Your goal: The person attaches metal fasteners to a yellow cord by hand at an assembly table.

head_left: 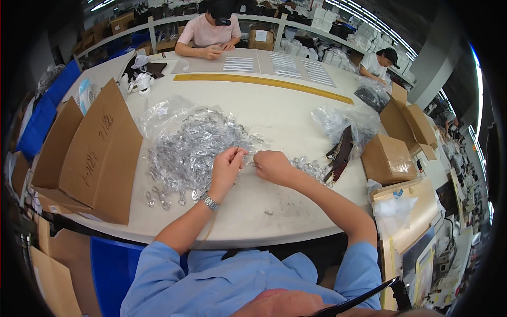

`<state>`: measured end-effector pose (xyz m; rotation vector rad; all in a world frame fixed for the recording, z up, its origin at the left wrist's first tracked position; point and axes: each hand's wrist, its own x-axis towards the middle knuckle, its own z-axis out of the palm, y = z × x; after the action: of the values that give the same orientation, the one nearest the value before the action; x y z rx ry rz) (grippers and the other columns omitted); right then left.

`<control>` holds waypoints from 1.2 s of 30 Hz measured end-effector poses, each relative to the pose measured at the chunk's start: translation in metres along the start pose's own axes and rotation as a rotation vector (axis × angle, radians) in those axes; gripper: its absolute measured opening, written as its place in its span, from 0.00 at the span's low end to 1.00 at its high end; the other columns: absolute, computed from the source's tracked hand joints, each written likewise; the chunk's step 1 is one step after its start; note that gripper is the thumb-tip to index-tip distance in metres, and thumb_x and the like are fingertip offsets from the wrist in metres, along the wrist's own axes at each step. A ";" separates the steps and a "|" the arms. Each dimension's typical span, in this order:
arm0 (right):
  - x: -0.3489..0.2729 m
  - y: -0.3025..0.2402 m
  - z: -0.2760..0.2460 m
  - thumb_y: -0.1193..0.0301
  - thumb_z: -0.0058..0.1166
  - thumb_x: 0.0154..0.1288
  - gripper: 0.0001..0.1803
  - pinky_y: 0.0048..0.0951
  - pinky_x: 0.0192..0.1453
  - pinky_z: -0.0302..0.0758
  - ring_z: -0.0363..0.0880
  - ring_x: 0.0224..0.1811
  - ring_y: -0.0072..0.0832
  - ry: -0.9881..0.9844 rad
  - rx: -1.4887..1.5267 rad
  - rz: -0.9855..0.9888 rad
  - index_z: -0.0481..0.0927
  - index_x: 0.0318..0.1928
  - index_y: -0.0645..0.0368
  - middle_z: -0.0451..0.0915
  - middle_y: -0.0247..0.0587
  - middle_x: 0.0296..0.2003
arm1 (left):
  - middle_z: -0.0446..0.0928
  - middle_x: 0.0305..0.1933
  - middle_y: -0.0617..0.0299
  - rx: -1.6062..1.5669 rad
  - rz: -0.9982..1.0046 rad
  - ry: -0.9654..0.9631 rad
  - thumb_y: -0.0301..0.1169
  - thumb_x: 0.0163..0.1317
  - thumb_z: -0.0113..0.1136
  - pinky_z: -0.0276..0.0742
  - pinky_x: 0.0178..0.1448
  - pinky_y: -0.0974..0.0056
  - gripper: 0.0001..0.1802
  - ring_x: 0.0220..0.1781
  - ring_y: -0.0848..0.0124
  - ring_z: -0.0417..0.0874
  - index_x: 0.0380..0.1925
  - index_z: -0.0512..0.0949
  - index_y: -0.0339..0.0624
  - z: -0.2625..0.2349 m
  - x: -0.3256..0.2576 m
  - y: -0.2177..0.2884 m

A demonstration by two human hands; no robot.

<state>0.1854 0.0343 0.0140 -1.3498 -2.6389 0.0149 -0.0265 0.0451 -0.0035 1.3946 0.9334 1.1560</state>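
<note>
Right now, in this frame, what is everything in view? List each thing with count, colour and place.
Metal clips: large pile, silver, in clear bags left of the hands.
Smaller clip heap: one, silver, right of the right hand.
Cardboard box, open: one, brown, table's left edge.
Closed small box: one, brown, right side of table.
Open box: one, brown, behind the small box.
Clear plastic bags: one heap, right of centre.
Brown straps: a few, dark brown, beside that heap.
Long ruler: one, yellow, across the far table.
Table: one, off-white.
Co-workers: two, far side and far right.
Wristwatch: one, silver, left wrist.
Left hand: fingers pinching something small, too small to identify.
Right hand: closed, next to the left.
</note>
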 end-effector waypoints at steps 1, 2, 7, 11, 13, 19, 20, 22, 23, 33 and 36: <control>-0.004 -0.007 -0.007 0.72 0.58 0.71 0.06 0.38 0.44 0.85 0.89 0.41 0.36 0.004 0.206 0.160 0.83 0.42 0.62 0.87 0.41 0.41 | 0.76 0.26 0.74 0.099 0.039 -0.009 0.32 0.79 0.58 0.60 0.28 0.74 0.12 0.24 0.86 0.67 0.48 0.87 0.38 -0.004 0.002 0.001; -0.016 -0.003 -0.012 0.72 0.58 0.71 0.06 0.38 0.44 0.85 0.89 0.41 0.36 -0.013 0.203 0.183 0.83 0.42 0.62 0.87 0.41 0.41 | 0.77 0.27 0.74 0.182 0.078 -0.044 0.33 0.78 0.60 0.60 0.28 0.75 0.12 0.24 0.86 0.67 0.49 0.87 0.38 0.004 0.004 0.007; -0.051 -0.024 -0.013 0.68 0.56 0.80 0.12 0.28 0.48 0.88 0.89 0.43 0.23 0.060 1.533 0.526 0.84 0.52 0.64 0.88 0.35 0.42 | 0.81 0.29 0.71 0.117 -0.039 -0.333 0.34 0.74 0.65 0.66 0.31 0.73 0.10 0.27 0.85 0.73 0.44 0.86 0.38 0.001 0.003 0.021; -0.064 -0.034 0.002 0.66 0.57 0.80 0.14 0.29 0.48 0.88 0.88 0.41 0.21 0.121 1.560 0.627 0.84 0.55 0.63 0.87 0.35 0.42 | 0.82 0.27 0.68 0.092 -0.048 -0.450 0.33 0.71 0.68 0.72 0.35 0.71 0.10 0.30 0.82 0.79 0.37 0.85 0.37 0.011 0.000 0.017; -0.071 -0.036 0.006 0.66 0.58 0.80 0.14 0.29 0.48 0.88 0.87 0.40 0.21 0.150 1.572 0.653 0.85 0.55 0.63 0.87 0.34 0.42 | 0.81 0.27 0.68 0.123 -0.056 -0.451 0.32 0.71 0.68 0.72 0.35 0.71 0.09 0.30 0.82 0.79 0.35 0.84 0.37 0.015 -0.001 0.018; -0.067 -0.068 -0.005 0.67 0.59 0.79 0.15 0.27 0.46 0.87 0.86 0.38 0.20 0.236 1.438 0.712 0.84 0.56 0.64 0.87 0.33 0.41 | 0.79 0.26 0.72 0.220 0.048 -0.367 0.33 0.71 0.68 0.67 0.32 0.71 0.10 0.27 0.84 0.73 0.33 0.82 0.39 0.012 -0.006 0.003; -0.068 -0.073 -0.006 0.67 0.59 0.79 0.16 0.27 0.45 0.86 0.86 0.38 0.21 0.256 1.212 0.637 0.83 0.58 0.65 0.87 0.33 0.41 | 0.79 0.25 0.71 0.329 0.059 -0.366 0.34 0.71 0.69 0.68 0.32 0.71 0.11 0.27 0.83 0.74 0.32 0.81 0.39 0.013 -0.007 0.005; -0.069 -0.075 -0.012 0.69 0.57 0.79 0.17 0.28 0.46 0.87 0.87 0.39 0.22 0.155 0.980 0.624 0.82 0.60 0.66 0.87 0.37 0.42 | 0.79 0.25 0.71 0.316 0.033 -0.371 0.35 0.70 0.70 0.68 0.32 0.71 0.12 0.27 0.83 0.74 0.31 0.81 0.39 0.014 -0.011 0.006; -0.070 -0.075 -0.015 0.70 0.56 0.79 0.18 0.29 0.48 0.87 0.88 0.41 0.24 0.061 0.742 0.606 0.80 0.62 0.67 0.88 0.41 0.43 | 0.79 0.25 0.70 0.301 0.012 -0.377 0.35 0.70 0.70 0.68 0.32 0.71 0.13 0.27 0.83 0.74 0.31 0.81 0.39 0.016 -0.012 0.007; -0.099 -0.031 -0.009 0.62 0.51 0.83 0.24 0.44 0.64 0.84 0.91 0.50 0.44 -0.049 1.979 0.440 0.80 0.63 0.73 0.87 0.59 0.55 | 0.76 0.26 0.73 -0.190 -0.325 -0.605 0.37 0.73 0.69 0.57 0.25 0.77 0.11 0.22 0.87 0.65 0.35 0.81 0.44 0.008 -0.002 0.017; -0.096 -0.029 -0.006 0.64 0.52 0.83 0.23 0.45 0.65 0.85 0.91 0.53 0.44 -0.242 2.140 0.229 0.79 0.64 0.71 0.87 0.58 0.54 | 0.75 0.26 0.73 -0.234 -0.326 -0.637 0.36 0.74 0.68 0.57 0.25 0.76 0.11 0.23 0.88 0.64 0.36 0.81 0.43 0.007 -0.006 0.022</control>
<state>0.2177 -0.0608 0.0075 -0.5641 -0.9781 2.1488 -0.0225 0.0348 0.0175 1.2452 0.5179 0.5000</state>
